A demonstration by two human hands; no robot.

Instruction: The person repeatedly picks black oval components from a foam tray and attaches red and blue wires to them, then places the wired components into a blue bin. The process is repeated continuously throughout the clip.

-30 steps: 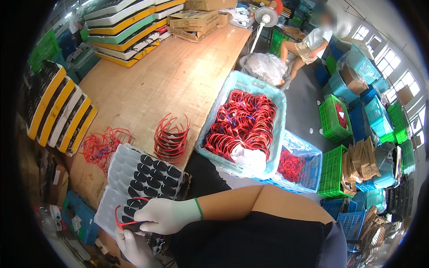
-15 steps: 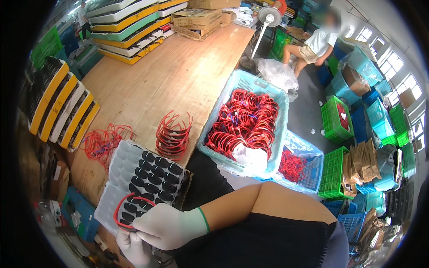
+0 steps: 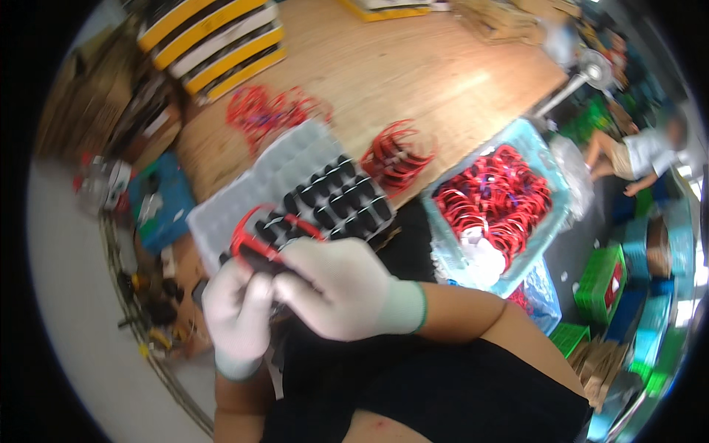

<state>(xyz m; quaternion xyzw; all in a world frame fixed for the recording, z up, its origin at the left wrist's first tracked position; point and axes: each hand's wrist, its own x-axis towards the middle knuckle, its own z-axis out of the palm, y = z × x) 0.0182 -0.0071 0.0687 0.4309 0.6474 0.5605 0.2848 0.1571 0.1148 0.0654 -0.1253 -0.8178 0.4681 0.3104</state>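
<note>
Both hands wear white gloves and meet in front of me at a red curved band (image 3: 241,233) with a black piece (image 3: 258,260) at its lower end. My left hand (image 3: 240,310) is closed, thumb and fingers pinching that end. From the right, my right hand (image 3: 343,288) closes on the same part, its fingertips almost touching the left thumb. Blur and the gloves hide exactly where each finger grips. Just beyond the hands lies a whitish moulded plastic tray (image 3: 233,196), partly filled with rows of black oval pieces (image 3: 343,198).
Red bands stand in a bundle (image 3: 399,155) beside the tray, and a loose red tangle (image 3: 273,111) lies behind it. A light blue crate (image 3: 557,188) full of red bands is on the right. Stacked yellow and white trays (image 3: 221,44) stand at the back. A person (image 3: 639,159) sits far right.
The view has swung left and down, so the tray and crates appear farther right and higher. Both hands have come up closer, still on the red band, which now appears more tilted.
</note>
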